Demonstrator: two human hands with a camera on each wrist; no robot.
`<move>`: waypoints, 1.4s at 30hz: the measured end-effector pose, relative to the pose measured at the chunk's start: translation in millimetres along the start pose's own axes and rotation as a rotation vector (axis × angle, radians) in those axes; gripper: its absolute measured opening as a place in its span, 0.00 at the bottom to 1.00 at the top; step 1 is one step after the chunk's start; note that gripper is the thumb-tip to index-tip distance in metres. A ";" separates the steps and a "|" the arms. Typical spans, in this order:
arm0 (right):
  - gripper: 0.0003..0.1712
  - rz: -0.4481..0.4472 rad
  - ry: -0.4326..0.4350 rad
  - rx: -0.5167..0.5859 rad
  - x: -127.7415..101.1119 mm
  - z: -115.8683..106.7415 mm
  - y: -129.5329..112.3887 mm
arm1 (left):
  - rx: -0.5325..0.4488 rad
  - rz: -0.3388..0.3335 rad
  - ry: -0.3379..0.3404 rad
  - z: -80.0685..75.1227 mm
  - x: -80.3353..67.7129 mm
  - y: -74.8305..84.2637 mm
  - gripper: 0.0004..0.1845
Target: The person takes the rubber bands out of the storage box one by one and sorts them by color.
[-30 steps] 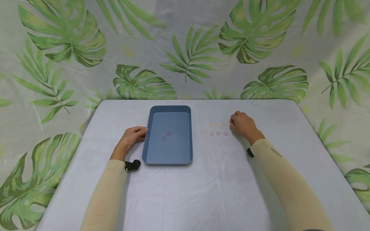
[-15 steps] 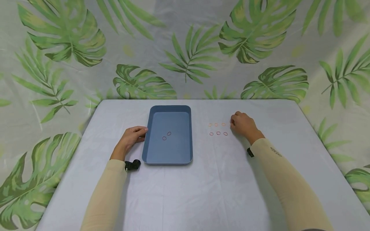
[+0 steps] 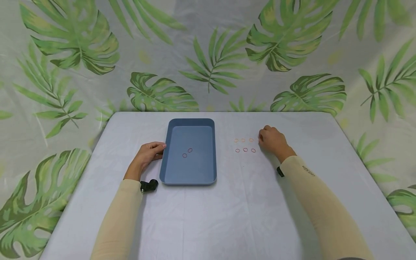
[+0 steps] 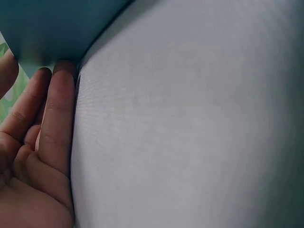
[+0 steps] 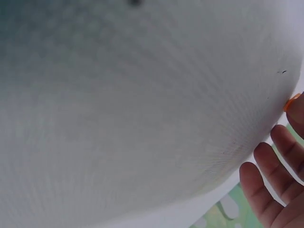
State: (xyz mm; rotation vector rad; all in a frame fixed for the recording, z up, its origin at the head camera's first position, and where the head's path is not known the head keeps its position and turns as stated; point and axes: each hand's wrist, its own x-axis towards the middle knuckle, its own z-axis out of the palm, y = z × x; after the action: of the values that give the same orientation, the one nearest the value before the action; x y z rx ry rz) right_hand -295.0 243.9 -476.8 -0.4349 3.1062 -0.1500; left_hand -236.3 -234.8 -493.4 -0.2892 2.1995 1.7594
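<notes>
Fingertips of right hand [image 3: 273,140] pinch thin orange ring [image 5: 291,102] (rubbery loop).

Both arms reach forward, each in a long, pale cream sleeve that goes down to the wrist. A small black strap sits at each wrist.

The left hand [image 3: 147,154] lies low with its palm down. Its fingers [image 4: 57,114] are straight and lie close side by side. The thumb points forward. This hand holds nothing.

The right hand [image 3: 273,140] is stretched out further than the left one. Its knuckles are up and its fingers [image 5: 273,164] bend a little. The fingertips point to the person's left. Whether they pinch anything cannot be told.
</notes>
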 end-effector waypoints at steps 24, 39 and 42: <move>0.17 -0.102 -0.071 0.183 15.0 -40.3 -68.0 | -0.014 -0.009 0.014 -3.9 -2.2 0.8 0.26; 0.15 -0.351 -0.109 0.202 22.6 -57.3 -156.1 | -0.014 -0.023 0.011 -0.1 0.6 0.5 0.26; 0.15 -0.371 -0.117 0.254 27.2 -56.6 -168.4 | -0.016 -0.021 0.008 0.9 1.4 0.3 0.26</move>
State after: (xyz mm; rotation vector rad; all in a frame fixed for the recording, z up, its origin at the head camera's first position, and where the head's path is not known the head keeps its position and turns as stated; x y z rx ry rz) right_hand -275.9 80.6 -404.1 -0.9625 2.8069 -0.4920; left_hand -237.5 -233.8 -493.8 -0.3226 2.1807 1.7679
